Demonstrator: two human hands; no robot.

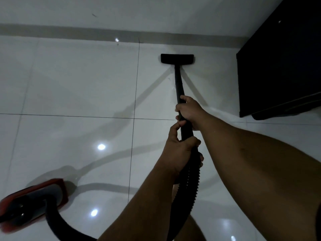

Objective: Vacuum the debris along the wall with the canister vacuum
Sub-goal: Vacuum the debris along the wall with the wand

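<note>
A black vacuum wand (178, 82) runs from my hands out to a flat black floor nozzle (177, 58), which lies on the white tiles a short way in front of the grey skirting (86, 32). My right hand (190, 111) grips the wand higher up. My left hand (178, 152) grips it lower, where the ribbed black hose (188, 186) begins. The hose loops down and back to the red and black canister (33, 200) at the lower left. A small speck of debris (117, 44) lies by the skirting left of the nozzle.
A dark cabinet (281, 66) stands against the wall at the right, close to the nozzle's right side. Glossy white floor tiles (69, 84) spread to the left, with ceiling lights reflected in them. The white wall (156, 11) rises beyond the skirting.
</note>
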